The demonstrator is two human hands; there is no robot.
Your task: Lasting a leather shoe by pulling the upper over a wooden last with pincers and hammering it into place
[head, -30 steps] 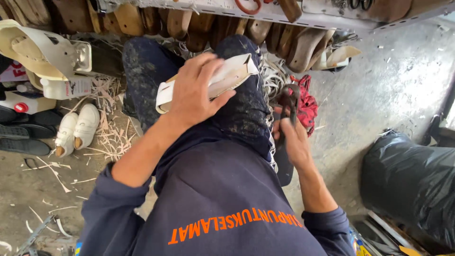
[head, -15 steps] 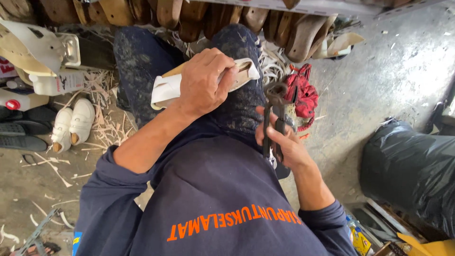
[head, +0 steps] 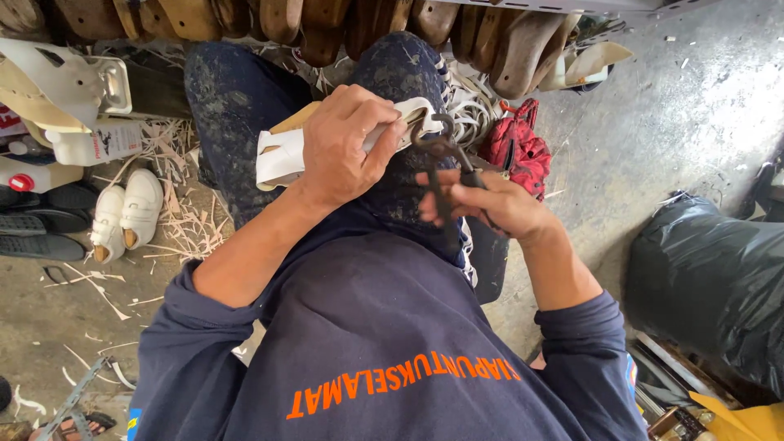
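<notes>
My left hand (head: 347,147) grips a white shoe upper on a wooden last (head: 286,151), laid across my lap on dark speckled trousers. My right hand (head: 490,204) holds dark metal lasting pincers (head: 441,159). The pincers' curved jaws sit at the right end of the white shoe upper, touching or just beside its edge. My fingers cover most of the shoe's middle.
A row of wooden lasts (head: 327,20) hangs along the top. A pair of small white shoes (head: 126,216) and pale shavings lie on the floor at left, near white plastic bottles (head: 82,143). A red cloth (head: 518,151) lies right of my knee. A black plastic bag (head: 710,282) sits at far right.
My right hand has lifted the pincers from beside my right knee up to the end of the white shoe. My left hand has kept its hold on the shoe.
</notes>
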